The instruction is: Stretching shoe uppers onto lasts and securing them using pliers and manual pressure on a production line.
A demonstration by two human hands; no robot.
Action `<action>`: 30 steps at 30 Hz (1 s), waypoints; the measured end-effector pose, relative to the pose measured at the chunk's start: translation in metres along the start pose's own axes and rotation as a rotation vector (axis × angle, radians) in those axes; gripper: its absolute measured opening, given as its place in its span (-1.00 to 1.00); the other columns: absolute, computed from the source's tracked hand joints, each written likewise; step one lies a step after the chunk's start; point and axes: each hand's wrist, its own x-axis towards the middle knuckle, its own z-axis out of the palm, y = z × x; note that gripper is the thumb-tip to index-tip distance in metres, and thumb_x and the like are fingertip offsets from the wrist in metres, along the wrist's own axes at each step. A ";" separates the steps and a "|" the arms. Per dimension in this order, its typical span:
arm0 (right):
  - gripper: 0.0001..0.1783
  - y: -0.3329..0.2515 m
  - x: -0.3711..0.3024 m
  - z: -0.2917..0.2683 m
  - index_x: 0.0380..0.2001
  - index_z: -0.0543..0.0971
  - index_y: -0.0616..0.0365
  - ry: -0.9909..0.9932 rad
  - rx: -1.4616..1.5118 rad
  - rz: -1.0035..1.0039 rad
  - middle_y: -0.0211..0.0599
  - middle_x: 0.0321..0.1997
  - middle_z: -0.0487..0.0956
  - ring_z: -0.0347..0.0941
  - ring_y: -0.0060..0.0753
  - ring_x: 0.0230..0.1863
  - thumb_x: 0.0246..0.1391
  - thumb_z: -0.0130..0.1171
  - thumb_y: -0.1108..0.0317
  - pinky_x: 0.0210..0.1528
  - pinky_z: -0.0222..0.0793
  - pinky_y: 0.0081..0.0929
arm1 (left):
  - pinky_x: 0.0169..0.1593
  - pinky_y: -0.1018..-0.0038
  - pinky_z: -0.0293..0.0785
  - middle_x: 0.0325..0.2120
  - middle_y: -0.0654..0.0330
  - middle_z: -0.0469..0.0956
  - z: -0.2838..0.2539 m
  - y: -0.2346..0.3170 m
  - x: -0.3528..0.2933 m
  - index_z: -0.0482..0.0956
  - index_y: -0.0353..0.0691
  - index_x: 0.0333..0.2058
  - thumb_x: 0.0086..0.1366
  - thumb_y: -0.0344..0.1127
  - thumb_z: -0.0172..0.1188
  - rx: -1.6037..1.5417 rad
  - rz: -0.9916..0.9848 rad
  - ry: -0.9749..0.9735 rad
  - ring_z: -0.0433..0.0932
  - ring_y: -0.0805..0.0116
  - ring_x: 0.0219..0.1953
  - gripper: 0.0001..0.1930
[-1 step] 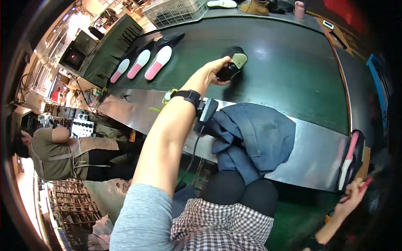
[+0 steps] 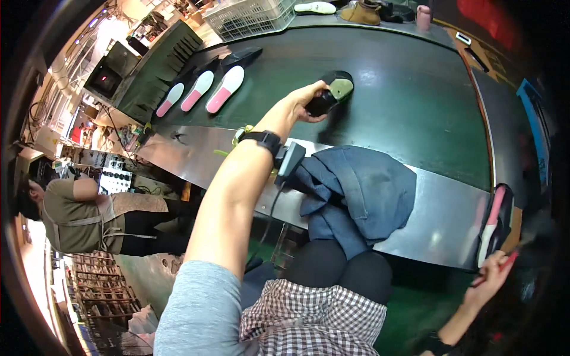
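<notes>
- Left hand [image 2: 300,107] stretched out over the worktop, fingers curled shut around the near end of a black shoe sole with an olive-green heel pad [image 2: 333,90].
- Right hand [image 2: 493,277] low at the right edge, closed in a pinch on a thin red stick [image 2: 507,261]; too blurred to tell what kind of tool.
- Black shoe sole lying out on the dark green belt worktop [image 2: 415,107], far end down on the belt, near end in the grip.
- Held against the earlier picture: no shift at all. Same grip, same spot on the belt, same reach of the arm; judged from that, sole neither let go nor lifted clear.
- Just above the right hand, a pink-and-black insole [image 2: 496,222] standing on edge against the steel rim [image 2: 439,237] of the worktop.
- On the left wrist, a black strap [image 2: 267,139] with a small black device [image 2: 290,160] hanging from it by a cable.
- Draped over the steel rim beside that arm, a dark blue jacket [image 2: 362,190].
- Farther left on the belt, three pink-and-white insoles [image 2: 225,89] side by side, well apart from the sole.
- At the far end, a white plastic basket [image 2: 249,16], a brown boot [image 2: 362,12] and a pink cup [image 2: 423,16].
- Off to the left, below the worktop, another person in an apron [image 2: 77,213].
</notes>
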 end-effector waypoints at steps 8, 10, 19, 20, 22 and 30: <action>-0.30 -0.071 -0.132 0.103 -0.19 0.31 0.17 -0.450 0.129 -0.096 -0.35 -0.17 0.39 0.41 0.07 0.24 -0.18 0.56 0.05 0.32 0.25 -0.04 | -0.24 0.02 0.61 0.01 -0.15 0.52 -0.029 -0.075 -0.227 0.38 -0.23 0.21 0.29 0.20 -0.10 -0.246 -0.019 -0.733 0.57 -0.20 -0.09 -0.30; -0.21 -0.086 -0.152 0.096 -0.30 0.23 0.02 -0.570 0.039 -0.336 -0.34 -0.15 0.40 0.33 0.16 0.31 -0.42 0.63 0.05 0.41 0.07 0.07 | -0.33 0.05 0.68 0.09 -0.12 0.49 -0.042 -0.089 -0.296 0.29 -0.11 0.31 0.33 0.18 -0.15 -0.212 -0.168 -0.910 0.60 -0.14 -0.05 -0.31; -0.18 -0.129 -0.260 0.097 -0.33 0.37 0.24 -0.936 -0.336 -0.218 -0.17 -0.30 0.46 0.49 -0.19 -0.33 -0.49 0.67 -0.04 -0.26 0.42 -0.34 | 0.28 -0.23 0.26 0.32 -0.18 0.18 -0.053 -0.208 -0.450 -0.03 -0.24 0.41 0.33 0.44 -0.24 -0.322 -0.444 -0.847 0.31 -0.25 0.27 -0.05; -0.20 -0.125 -0.264 0.100 -0.32 0.36 0.26 -0.895 -0.231 -0.148 -0.16 -0.32 0.48 0.50 -0.24 -0.29 -0.46 0.68 0.02 -0.24 0.41 -0.34 | 0.28 -0.20 0.27 0.30 -0.26 0.19 -0.060 -0.223 -0.451 -0.03 -0.24 0.40 0.36 0.37 -0.17 -0.490 -0.417 -0.962 0.30 -0.33 0.26 -0.10; -0.36 -0.124 -0.262 0.109 -0.32 0.36 0.20 -0.883 -0.122 0.030 -0.36 -0.39 0.41 0.38 -0.49 -0.35 -0.21 0.59 0.09 -0.27 0.36 -0.45 | 0.23 -0.08 0.40 0.21 -0.48 0.20 -0.070 -0.229 -0.449 -0.05 -0.31 0.38 0.40 0.08 0.06 -0.640 -0.302 -1.122 0.32 -0.51 0.19 -0.19; -0.65 -0.070 -0.281 0.097 -0.33 0.37 0.17 -1.037 -0.266 0.387 -0.46 -0.48 0.29 0.19 -0.62 -0.40 0.25 0.22 0.12 -0.29 0.24 -0.56 | -0.55 0.53 0.40 -0.69 0.21 0.53 -0.046 -0.258 -0.431 0.53 -0.41 -0.15 0.30 -0.15 0.30 0.463 0.214 -0.366 0.49 0.45 -0.71 -0.61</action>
